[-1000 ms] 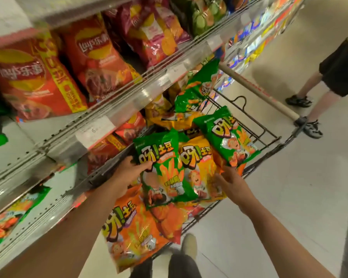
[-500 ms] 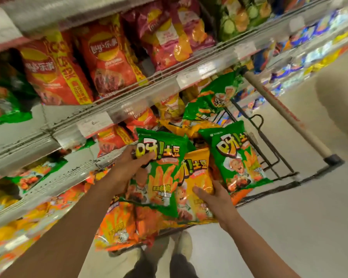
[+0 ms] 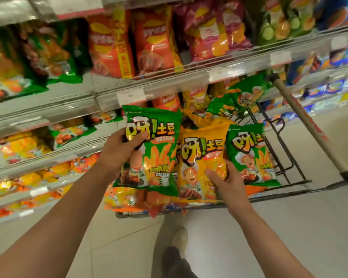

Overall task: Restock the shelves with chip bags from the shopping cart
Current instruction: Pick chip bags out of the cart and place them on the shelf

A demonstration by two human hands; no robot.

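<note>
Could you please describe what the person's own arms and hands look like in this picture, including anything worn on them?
Both forearms are bare as far as the frame shows: no sleeves, gloves, watch, bracelets or rings are visible. The left hand and right hand are bare, with short nails where they can be seen. Below, dark trousers and a light shoe are in view.

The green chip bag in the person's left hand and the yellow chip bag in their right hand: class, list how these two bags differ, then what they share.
1. The green bag is green; the yellow bag is yellow-orange.
2. The left hand grips the green bag at its upper left edge; the right hand holds the yellow bag at its lower right.
3. The green bag overlaps the yellow bag's left edge.

Both are upright, show the same logo and fries picture, and are held over the cart.
</note>
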